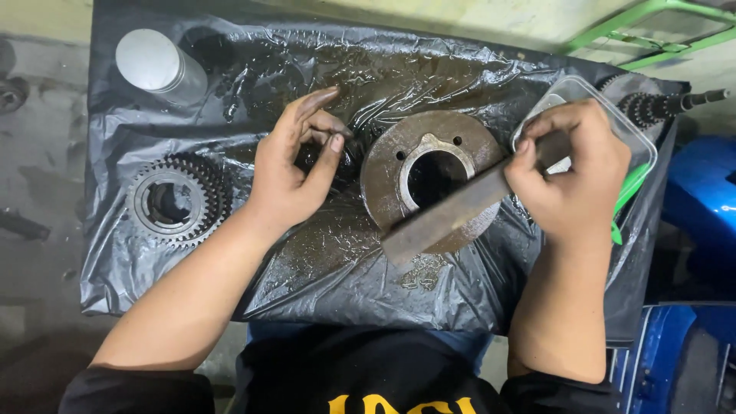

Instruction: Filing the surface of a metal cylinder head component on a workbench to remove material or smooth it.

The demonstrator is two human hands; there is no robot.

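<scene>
Evidently a cleaning or scraping step is in hand: the right hand (pixel 571 165) is clenched round one end of a flat metal bar (pixel 448 215), which lies slantwise across a rusty steel disc (pixel 383 165) with a round centre hole, lying on the oily black plastic sheet (pixel 345 268). The left hand (pixel 295 165) pinches a small dark greasy part (pixel 326 157) between thumb and fingers, just left of the disc. A toothed gear (pixel 175 201) lies well apart to the left. Next, I judge, the bar's edge needs steady pressure on the disc face.
</scene>
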